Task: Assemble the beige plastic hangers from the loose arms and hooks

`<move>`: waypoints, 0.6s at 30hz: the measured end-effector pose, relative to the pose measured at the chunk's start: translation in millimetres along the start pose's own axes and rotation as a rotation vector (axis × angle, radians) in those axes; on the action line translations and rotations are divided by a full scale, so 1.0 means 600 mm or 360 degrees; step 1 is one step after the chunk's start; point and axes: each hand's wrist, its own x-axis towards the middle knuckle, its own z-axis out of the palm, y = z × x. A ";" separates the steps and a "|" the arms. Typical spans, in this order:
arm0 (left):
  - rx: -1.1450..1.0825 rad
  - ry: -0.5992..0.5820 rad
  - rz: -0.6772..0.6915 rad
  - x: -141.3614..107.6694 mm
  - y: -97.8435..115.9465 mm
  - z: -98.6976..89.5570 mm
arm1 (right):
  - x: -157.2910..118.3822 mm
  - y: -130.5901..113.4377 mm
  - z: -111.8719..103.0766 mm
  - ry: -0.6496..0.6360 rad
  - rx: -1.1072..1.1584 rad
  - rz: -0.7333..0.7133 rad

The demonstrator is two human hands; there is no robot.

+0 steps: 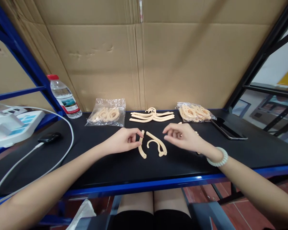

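My left hand (126, 140) is at the centre-left of the black table, its thumb and forefinger at a curved beige arm piece (141, 150); the fingers are apart and do not clearly grip it. To the right lie another beige arm piece (158, 140) and a beige hook (154, 142), their lower ends close together. My right hand (182, 136) hovers right of these with fingers curled and a gap between thumb and forefinger. More beige parts (197, 133) are partly hidden behind it.
Several beige hangers (151, 115) lie together at the back, between two clear bags of beige parts (107, 114) (194, 112). A phone (228, 128) lies at the right. At the left are a water bottle (66, 99), a power strip (19, 127), a black device (50, 137) and a white cable (72, 134).
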 end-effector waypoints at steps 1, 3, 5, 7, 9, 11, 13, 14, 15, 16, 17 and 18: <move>0.0005 -0.0035 0.0007 -0.002 0.004 0.000 | -0.002 -0.006 0.009 -0.0117 -0.0086 -0.0156; 0.0037 -0.0114 0.0024 -0.007 0.012 0.001 | -0.007 -0.015 0.018 -0.0339 -0.0225 -0.0393; 0.0078 -0.0199 0.0047 -0.011 0.018 0.002 | -0.011 -0.018 0.020 -0.0449 -0.0303 -0.0477; 0.0119 -0.0275 0.0078 -0.014 0.021 0.005 | -0.012 -0.015 0.023 -0.0473 -0.0334 -0.0476; 0.0152 -0.0295 0.0108 -0.014 0.020 0.011 | -0.011 -0.008 0.029 -0.0485 -0.0352 -0.0471; 0.0170 -0.0242 0.0118 -0.012 0.015 0.019 | -0.008 0.000 0.038 -0.0464 -0.0389 -0.0462; 0.0172 -0.0156 0.0125 -0.009 0.009 0.028 | -0.005 0.005 0.046 -0.0405 -0.0442 -0.0443; 0.0177 -0.0111 0.0132 -0.008 0.006 0.032 | -0.004 0.007 0.050 -0.0366 -0.0477 -0.0430; 0.0184 -0.0067 0.0142 -0.006 0.003 0.036 | -0.003 0.008 0.053 -0.0329 -0.0523 -0.0419; 0.0189 -0.0023 0.0148 -0.005 0.000 0.039 | -0.002 0.008 0.055 -0.0296 -0.0581 -0.0408; 0.0187 0.0016 0.0149 -0.004 -0.002 0.042 | -0.002 0.008 0.057 -0.0267 -0.0649 -0.0403; 0.0177 0.0050 0.0143 -0.004 -0.004 0.044 | -0.002 0.006 0.058 -0.0250 -0.0722 -0.0398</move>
